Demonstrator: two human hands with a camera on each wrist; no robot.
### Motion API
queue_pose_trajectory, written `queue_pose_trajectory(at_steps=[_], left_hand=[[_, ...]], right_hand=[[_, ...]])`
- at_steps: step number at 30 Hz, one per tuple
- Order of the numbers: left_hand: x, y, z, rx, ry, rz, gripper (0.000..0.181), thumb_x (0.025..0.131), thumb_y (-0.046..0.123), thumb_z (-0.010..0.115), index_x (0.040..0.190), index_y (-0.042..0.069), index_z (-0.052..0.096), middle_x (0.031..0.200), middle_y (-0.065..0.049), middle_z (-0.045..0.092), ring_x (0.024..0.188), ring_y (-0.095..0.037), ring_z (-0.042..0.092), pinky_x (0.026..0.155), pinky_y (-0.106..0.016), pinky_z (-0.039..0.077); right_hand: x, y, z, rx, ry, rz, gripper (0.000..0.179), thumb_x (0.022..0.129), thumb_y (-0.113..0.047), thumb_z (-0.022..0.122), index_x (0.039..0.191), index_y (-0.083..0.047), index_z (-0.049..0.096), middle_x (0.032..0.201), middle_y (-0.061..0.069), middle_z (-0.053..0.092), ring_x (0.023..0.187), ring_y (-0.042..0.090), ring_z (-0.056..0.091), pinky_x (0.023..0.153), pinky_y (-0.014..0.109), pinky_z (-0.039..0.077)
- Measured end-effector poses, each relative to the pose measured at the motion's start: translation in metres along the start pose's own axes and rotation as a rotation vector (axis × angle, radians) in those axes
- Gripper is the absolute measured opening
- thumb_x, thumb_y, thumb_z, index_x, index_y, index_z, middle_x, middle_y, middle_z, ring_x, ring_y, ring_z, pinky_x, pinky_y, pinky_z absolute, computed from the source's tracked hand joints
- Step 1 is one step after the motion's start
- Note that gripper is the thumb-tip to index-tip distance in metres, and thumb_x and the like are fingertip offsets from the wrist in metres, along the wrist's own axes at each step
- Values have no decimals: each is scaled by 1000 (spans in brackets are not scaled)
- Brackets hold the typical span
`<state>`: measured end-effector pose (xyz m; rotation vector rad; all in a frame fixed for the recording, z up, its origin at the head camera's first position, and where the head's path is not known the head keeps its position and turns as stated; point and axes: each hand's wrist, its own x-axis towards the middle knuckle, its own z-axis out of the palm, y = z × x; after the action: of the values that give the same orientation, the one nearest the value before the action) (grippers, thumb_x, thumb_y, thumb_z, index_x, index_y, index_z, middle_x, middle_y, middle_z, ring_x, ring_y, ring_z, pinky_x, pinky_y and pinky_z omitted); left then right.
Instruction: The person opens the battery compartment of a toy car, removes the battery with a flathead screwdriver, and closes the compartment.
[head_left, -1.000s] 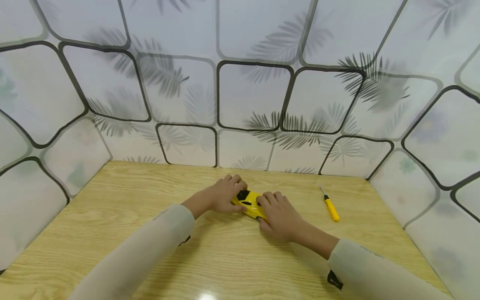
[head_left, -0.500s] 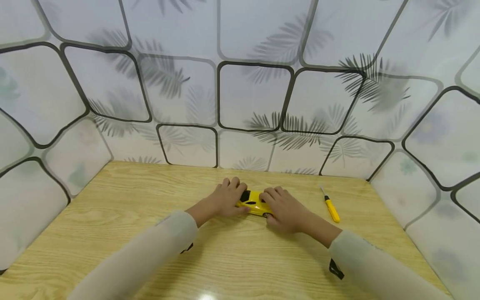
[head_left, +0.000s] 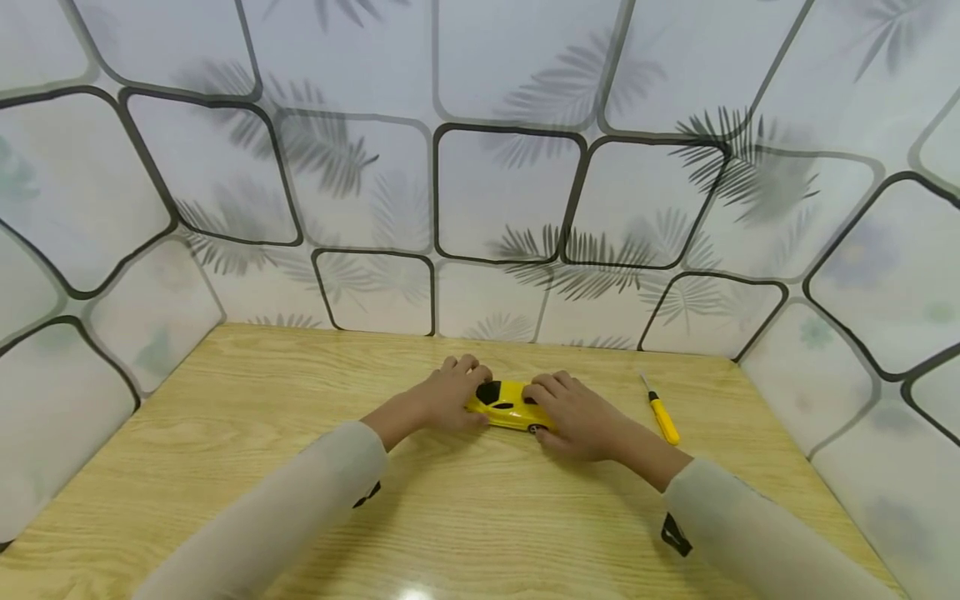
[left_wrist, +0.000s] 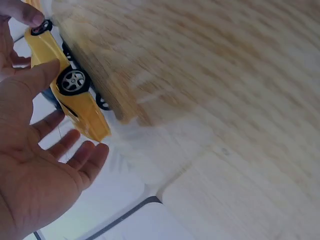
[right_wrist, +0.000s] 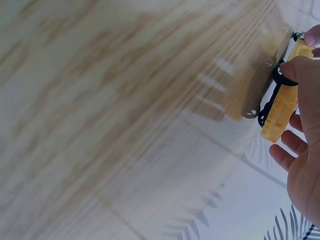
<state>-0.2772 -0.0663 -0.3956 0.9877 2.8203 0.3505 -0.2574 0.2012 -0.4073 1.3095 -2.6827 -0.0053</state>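
Observation:
A yellow toy car [head_left: 513, 410] with dark windows stands roughly crosswise near the back of the wooden table. My left hand [head_left: 450, 400] holds its left end; in the left wrist view the thumb presses the car's side [left_wrist: 87, 116] by a spoked wheel, with the other fingers on the far side. Gripping the right end is my right hand [head_left: 576, 418], its thumb by a wheel [right_wrist: 283, 75] in the right wrist view. Both ends of the car are partly hidden by the hands in the head view. To the right lies a screwdriver [head_left: 663, 419] with a yellow handle.
The light wood table [head_left: 450, 517] is enclosed by patterned white walls [head_left: 495, 192] at the back and both sides. The back wall stands a short way beyond the car.
The car has turned from a slant to nearly straight across and shifted slightly right. Both hands have moved along with it, still holding its ends. The screwdriver has stayed in place.

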Motion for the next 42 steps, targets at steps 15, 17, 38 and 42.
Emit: queue_pose_trajectory(at_steps=[15,17,38,42], left_hand=[[-11,-5,-5,-117,2,55,60,95,34,76,144,10,52,147,-14,46,130,-36,43,107,-49,46],[-12,-4,-5,-126,-2,52,60,95,34,76,143,10,52,146,-13,47,129,-35,43,107,-48,46],[-53,9,-6,-210,-65,41,59,89,27,83,140,14,56,145,-9,48,123,-29,44,102,-46,48],[-57,11,-6,-193,-73,48,59,90,27,83,140,14,56,146,-9,49,122,-28,45,99,-44,49]], right_hand=[[0,-2,0,33,-6,9,47,99,-29,63,140,-8,50,135,10,53,119,29,50,105,47,46],[-1,-3,-1,34,-8,6,48,99,-29,64,140,-9,51,134,10,54,119,28,50,104,46,47],[-20,-31,-9,-17,9,-123,51,93,-34,74,135,-13,53,130,5,56,116,23,53,101,40,52],[-23,-33,-9,-36,6,-143,53,94,-38,75,136,-14,52,131,4,55,116,21,53,100,38,52]])
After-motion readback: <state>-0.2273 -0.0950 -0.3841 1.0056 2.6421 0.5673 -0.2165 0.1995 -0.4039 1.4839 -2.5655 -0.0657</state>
